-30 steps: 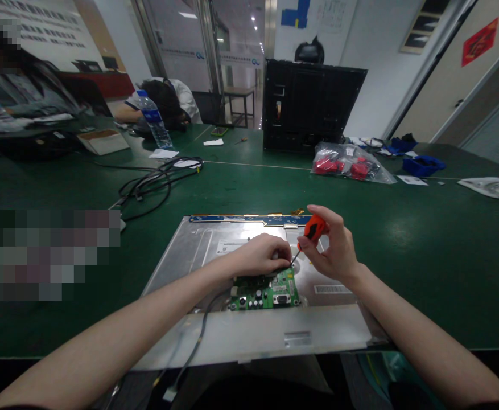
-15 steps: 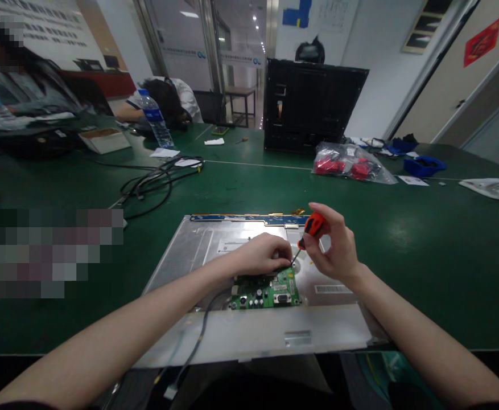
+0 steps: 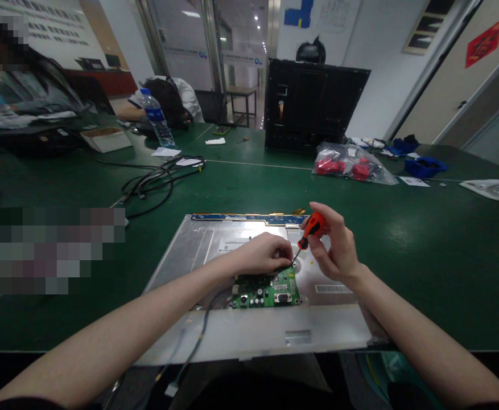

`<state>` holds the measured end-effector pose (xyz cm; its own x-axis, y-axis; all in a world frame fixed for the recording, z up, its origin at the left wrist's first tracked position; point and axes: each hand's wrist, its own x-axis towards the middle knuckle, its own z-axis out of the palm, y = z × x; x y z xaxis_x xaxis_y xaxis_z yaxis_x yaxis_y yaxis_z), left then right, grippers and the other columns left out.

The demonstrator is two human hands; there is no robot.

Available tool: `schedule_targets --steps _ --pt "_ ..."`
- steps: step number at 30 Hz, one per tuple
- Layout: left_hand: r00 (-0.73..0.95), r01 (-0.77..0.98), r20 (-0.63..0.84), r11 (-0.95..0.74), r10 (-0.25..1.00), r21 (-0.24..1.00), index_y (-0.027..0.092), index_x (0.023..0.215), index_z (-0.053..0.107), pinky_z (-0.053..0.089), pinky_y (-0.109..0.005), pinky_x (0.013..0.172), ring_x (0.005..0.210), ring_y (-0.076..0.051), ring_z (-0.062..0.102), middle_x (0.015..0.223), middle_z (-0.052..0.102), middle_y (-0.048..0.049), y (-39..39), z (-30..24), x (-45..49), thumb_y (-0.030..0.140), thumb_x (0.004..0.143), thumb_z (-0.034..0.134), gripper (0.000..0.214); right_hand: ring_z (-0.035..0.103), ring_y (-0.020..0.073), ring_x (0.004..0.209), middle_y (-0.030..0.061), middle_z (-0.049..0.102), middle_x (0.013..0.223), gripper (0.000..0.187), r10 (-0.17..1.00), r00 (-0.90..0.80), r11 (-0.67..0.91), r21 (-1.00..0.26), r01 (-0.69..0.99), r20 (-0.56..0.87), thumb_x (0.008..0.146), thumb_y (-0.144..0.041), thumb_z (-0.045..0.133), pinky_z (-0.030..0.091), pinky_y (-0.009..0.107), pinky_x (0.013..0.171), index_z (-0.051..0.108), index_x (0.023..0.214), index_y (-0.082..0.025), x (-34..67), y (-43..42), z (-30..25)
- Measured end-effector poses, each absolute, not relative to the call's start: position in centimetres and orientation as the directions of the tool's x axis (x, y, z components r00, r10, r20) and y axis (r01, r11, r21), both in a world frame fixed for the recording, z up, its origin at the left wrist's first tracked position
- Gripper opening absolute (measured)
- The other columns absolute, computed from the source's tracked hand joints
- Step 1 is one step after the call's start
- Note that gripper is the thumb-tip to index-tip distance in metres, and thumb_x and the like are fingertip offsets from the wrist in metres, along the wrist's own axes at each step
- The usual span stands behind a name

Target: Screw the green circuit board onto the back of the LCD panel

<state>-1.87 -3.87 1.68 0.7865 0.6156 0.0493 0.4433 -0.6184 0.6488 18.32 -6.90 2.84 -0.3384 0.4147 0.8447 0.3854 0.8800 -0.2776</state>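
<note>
A silver display panel (image 3: 249,336) lies back side up on the table in front of me, with a green circuit board (image 3: 270,293) on it and a narrow blue board (image 3: 232,218) along its far edge. My right hand (image 3: 337,245) grips a red and black screwdriver (image 3: 313,226), tilted, its tip at the green board's upper right corner. Close beside that tip, my left hand (image 3: 270,252) rests at the board's far edge with fingers curled together. Whatever those fingers may pinch is hidden. A grey cable (image 3: 202,336) runs from the board over the panel's near edge.
On the green table (image 3: 424,256), black cables (image 3: 155,182) lie coiled at left near a water bottle (image 3: 157,119). Farther off stand a black monitor (image 3: 313,105), a clear bag of red parts (image 3: 351,162) and a blue tray (image 3: 424,166). Other people sit at the far left.
The fingers of my right hand have shifted around the screwdriver handle, exposing more of it. The screwdriver's tip stays at the same corner. My left hand holds its place.
</note>
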Motion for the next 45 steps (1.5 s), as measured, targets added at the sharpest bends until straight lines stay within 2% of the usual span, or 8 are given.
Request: schedule_targets --steps 4,15,19,26,35,40,45 --pt "0.786 0.442 0.055 -0.622 0.616 0.647 0.016 0.085 0.073 0.042 -0.023 0.067 0.071 -0.014 0.063 0.078 0.072 -0.0005 -3.84 1.57 -1.87 0.011 0.086 0.068 0.007 0.062 0.0106 0.056 -0.0017 0.064 0.087 0.06 0.431 -0.33 0.869 -0.289 0.402 0.84 0.095 -0.016 0.048 0.056 0.023 0.052 0.036 0.153 -0.026 18.38 -6.96 2.7" --pt "0.786 0.445 0.056 -0.627 0.615 0.639 0.015 0.086 0.073 0.043 -0.023 0.068 0.072 -0.015 0.063 0.078 0.071 -0.0013 -3.87 1.56 -1.87 0.009 0.086 0.066 0.009 0.05 0.0096 0.05 -0.0071 0.058 0.076 0.057 0.348 -0.304 0.872 -0.187 0.453 0.887 0.096 -0.018 0.056 0.045 0.019 0.042 0.039 0.15 -0.029 17.85 -6.63 3.05" --pt "0.788 0.443 0.057 -0.628 0.614 0.639 0.015 0.086 0.072 0.043 -0.023 0.068 0.072 -0.015 0.063 0.079 0.071 -0.0014 -3.89 1.6 -1.87 0.009 0.086 0.066 0.009 0.051 0.0102 0.051 -0.0067 0.06 0.077 0.056 0.352 -0.312 0.869 -0.184 0.46 0.882 0.096 -0.02 0.056 0.046 0.02 0.043 0.039 0.149 -0.029 17.95 -6.68 3.09" --pt "0.785 0.443 0.058 -0.625 0.617 0.643 0.016 0.084 0.072 0.042 -0.024 0.067 0.071 -0.015 0.062 0.077 0.071 -0.0006 -3.9 1.59 -1.8 0.01 0.086 0.065 0.009 0.061 0.0106 0.057 -0.0028 0.062 0.084 0.059 0.396 -0.34 0.887 -0.259 0.382 0.853 0.094 -0.015 0.048 0.052 0.021 0.049 0.036 0.151 -0.026 18.15 -6.9 3.02" --pt "0.784 0.447 0.052 -0.62 0.619 0.645 0.016 0.084 0.072 0.043 -0.025 0.068 0.072 -0.015 0.063 0.078 0.072 -0.0017 -3.85 1.49 -1.85 0.011 0.085 0.065 0.008 0.055 0.0114 0.051 -0.0049 0.059 0.077 0.057 0.385 -0.298 0.84 -0.197 0.506 0.873 0.095 -0.019 0.054 0.048 0.022 0.044 0.039 0.149 -0.027 17.97 -6.79 2.79" --pt "0.783 0.447 0.056 -0.622 0.62 0.643 0.014 0.086 0.072 0.043 -0.024 0.068 0.073 -0.016 0.063 0.079 0.072 -0.0025 -3.87 1.44 -1.9 0.011 0.085 0.066 0.007 0.052 0.0101 0.049 -0.0069 0.058 0.073 0.056 0.36 -0.292 0.849 -0.182 0.496 0.886 0.096 -0.022 0.059 0.045 0.02 0.042 0.039 0.148 -0.029 17.91 -6.53 2.69" --pt "0.786 0.439 0.062 -0.626 0.616 0.645 0.015 0.089 0.073 0.043 -0.024 0.068 0.073 -0.015 0.063 0.08 0.072 -0.0024 -3.91 1.46 -1.88 0.011 0.086 0.065 0.009 0.056 0.0113 0.051 -0.0047 0.061 0.077 0.055 0.388 -0.314 0.855 -0.211 0.474 0.866 0.097 -0.023 0.055 0.048 0.022 0.043 0.038 0.149 -0.026 18.05 -6.7 2.84"
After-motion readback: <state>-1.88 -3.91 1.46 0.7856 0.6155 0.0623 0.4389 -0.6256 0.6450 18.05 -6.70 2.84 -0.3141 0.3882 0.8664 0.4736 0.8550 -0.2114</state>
